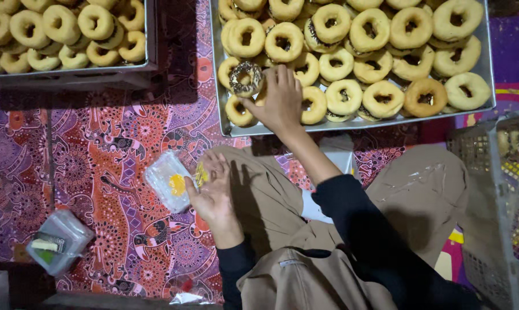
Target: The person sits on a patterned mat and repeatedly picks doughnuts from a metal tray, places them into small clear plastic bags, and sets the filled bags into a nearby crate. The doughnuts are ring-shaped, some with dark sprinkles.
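My right hand (pixel 280 102) reaches into a metal tray (pixel 351 125) piled with several plain ring donuts. Its fingers close on a donut topped with chocolate sprinkles (pixel 245 77) at the tray's near left corner. My left hand (pixel 212 192) rests palm up over my knee. It holds a small clear plastic bag with a yellow print (pixel 168 181) by its edge. Both arms wear dark sleeves.
A second metal tray (pixel 150 57) of plain donuts stands at the upper left. A small clear plastic box (pixel 61 240) lies at the lower left on the patterned cloth (pixel 98 149). A white plastic crate (pixel 495 195) stands at the right, beside my folded leg.
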